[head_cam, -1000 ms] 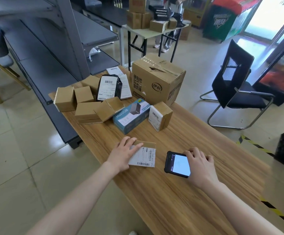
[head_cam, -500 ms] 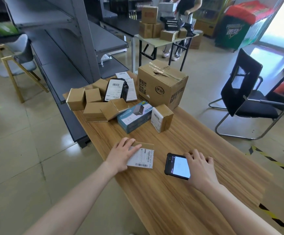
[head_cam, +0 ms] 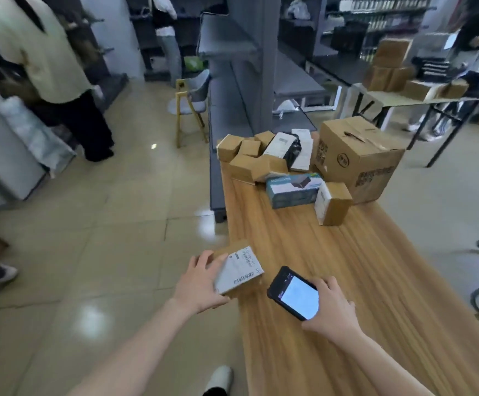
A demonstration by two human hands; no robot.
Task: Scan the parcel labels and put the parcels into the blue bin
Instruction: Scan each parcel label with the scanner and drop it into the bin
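Note:
My left hand [head_cam: 201, 284] grips a small cardboard parcel [head_cam: 239, 270] with a white barcode label on top, at the left edge of the wooden table [head_cam: 361, 295]. To its right my right hand [head_cam: 332, 307] holds a black handheld scanner [head_cam: 294, 292] with a lit screen, low over the table. Several more small brown parcels [head_cam: 247, 158], a teal box [head_cam: 292, 190] and a labelled brown box [head_cam: 332, 202] lie at the table's far end. No blue bin is in view.
A large cardboard carton [head_cam: 358, 158] stands at the far right of the table. Grey metal shelving [head_cam: 241, 90] runs beside the table's far left. A person in a pale top [head_cam: 47, 67] stands at the left. A second table [head_cam: 421, 95] with boxes is behind.
The view has swung to the left. My left hand has drawn the labelled parcel to the table's left edge and tilted it. My right hand has taken hold of the scanner.

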